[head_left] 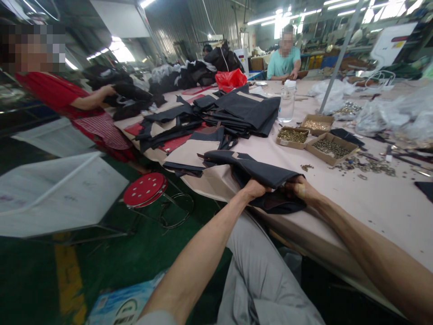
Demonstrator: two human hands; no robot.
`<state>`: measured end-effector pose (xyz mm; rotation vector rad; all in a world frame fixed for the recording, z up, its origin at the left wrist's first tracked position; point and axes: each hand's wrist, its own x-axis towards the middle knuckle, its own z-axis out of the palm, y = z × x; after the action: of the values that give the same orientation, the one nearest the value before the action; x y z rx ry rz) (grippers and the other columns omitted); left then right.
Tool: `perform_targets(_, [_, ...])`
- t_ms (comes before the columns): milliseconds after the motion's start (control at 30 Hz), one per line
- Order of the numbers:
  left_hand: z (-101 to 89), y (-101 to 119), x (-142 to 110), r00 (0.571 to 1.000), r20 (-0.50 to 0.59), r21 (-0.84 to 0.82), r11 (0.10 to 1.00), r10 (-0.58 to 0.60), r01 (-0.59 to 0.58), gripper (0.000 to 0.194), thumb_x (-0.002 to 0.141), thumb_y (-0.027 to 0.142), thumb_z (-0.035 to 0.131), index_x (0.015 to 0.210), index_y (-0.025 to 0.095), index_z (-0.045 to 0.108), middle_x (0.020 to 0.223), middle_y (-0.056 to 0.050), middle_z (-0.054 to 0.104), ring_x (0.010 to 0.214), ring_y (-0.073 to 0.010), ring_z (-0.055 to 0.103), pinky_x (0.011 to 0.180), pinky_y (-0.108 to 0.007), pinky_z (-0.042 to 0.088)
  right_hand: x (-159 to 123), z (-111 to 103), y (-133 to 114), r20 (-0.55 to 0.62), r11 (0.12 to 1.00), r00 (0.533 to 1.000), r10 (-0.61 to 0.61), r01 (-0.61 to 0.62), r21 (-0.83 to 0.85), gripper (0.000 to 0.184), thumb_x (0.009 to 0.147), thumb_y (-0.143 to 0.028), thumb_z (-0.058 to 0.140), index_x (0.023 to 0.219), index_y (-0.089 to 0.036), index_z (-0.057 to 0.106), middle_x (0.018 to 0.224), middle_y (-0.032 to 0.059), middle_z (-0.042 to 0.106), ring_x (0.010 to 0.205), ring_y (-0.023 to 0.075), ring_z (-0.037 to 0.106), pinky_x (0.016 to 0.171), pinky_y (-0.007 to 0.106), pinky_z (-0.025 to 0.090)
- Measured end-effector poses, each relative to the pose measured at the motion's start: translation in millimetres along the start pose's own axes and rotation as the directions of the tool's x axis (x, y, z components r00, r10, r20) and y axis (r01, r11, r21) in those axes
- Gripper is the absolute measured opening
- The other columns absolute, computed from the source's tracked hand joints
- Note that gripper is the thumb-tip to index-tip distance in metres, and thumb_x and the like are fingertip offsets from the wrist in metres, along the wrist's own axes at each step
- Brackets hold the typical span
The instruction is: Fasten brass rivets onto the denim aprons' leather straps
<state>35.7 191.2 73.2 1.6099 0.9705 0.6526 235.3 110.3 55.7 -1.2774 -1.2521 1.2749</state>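
A black fabric piece (264,168) lies folded over the near edge of the table, with brown showing on its inner side. My left hand (255,189) grips its near edge, the fingers tucked under the upper layer. At its right end my right hand (299,187) is closed on the same piece, and a light wrap or tape shows on one finger. Some fingertips of both hands are hidden by the fabric. Just beyond, a beige and black fabric piece (192,152) lies flat by the table edge.
Stacked black pieces (243,110) cover the table's middle. To the right stand cardboard trays of small metal parts (333,149), a clear bottle (287,103) and loose hardware (372,166). A red stool (145,189) and white bins (57,194) are at left. Two people work nearby.
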Motion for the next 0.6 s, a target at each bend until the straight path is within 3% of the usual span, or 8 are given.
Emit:
perform_targets(167, [-0.6, 0.4, -1.1, 0.999, -0.006, 0.006, 0.999, -0.037, 0.037, 0.050, 0.058, -0.003, 0.080, 0.106, 0.011, 0.077, 0.118, -0.009, 0.077, 0.115, -0.0275, 0.068, 0.114, -0.045, 0.048, -1.0, 2.2, -1.7, -0.049, 0.999, 0.998, 0.024, -0.026, -0.036, 0.018, 0.072, -0.031, 0.063, 0.080, -0.016, 0.069, 0.067, 0.0041, 0.066, 0.054, 0.0151, 0.051, 0.051, 0.028, 0.038])
perform_targets(367, [-5.2, 8.8, -5.2, 0.999, -0.037, 0.007, 0.999, -0.033, 0.034, 0.052, 0.057, 0.003, 0.087, 0.107, 0.016, 0.077, 0.123, -0.008, 0.076, 0.131, -0.0293, 0.059, 0.122, -0.043, 0.040, 1.8, 0.9, 7.8, -0.061, 0.999, 0.997, 0.051, -0.051, -0.008, 0.024, 0.072, -0.033, 0.067, 0.087, -0.015, 0.070, 0.068, 0.0031, 0.065, 0.054, 0.0149, 0.051, 0.049, 0.027, 0.038])
perform_targets(500, [-5.6, 13.2, -3.7, 0.998, -0.054, -0.015, 1.000, -0.009, 0.009, 0.059, 0.055, 0.003, 0.088, 0.111, 0.014, 0.074, 0.129, -0.010, 0.073, 0.131, -0.0289, 0.060, 0.120, -0.042, 0.042, 1.1, 0.1, 8.9, -0.022, 0.992, 0.999, -0.023, 0.020, -0.122, 0.027, 0.075, -0.033, 0.068, 0.093, -0.014, 0.075, 0.077, 0.0049, 0.071, 0.064, 0.0186, 0.058, 0.057, 0.029, 0.045])
perform_targets(600, [-5.2, 16.6, -1.1, 0.999, -0.053, -0.043, 0.999, 0.007, -0.010, 0.053, 0.058, 0.001, 0.084, 0.109, 0.012, 0.074, 0.126, -0.011, 0.074, 0.122, -0.0271, 0.064, 0.114, -0.040, 0.048, -1.3, 2.6, 6.7, 0.031, 0.942, 0.992, -0.119, 0.123, -0.313, 0.025, 0.075, -0.029, 0.071, 0.096, -0.018, 0.080, 0.087, 0.0054, 0.076, 0.078, 0.0242, 0.065, 0.069, 0.033, 0.050])
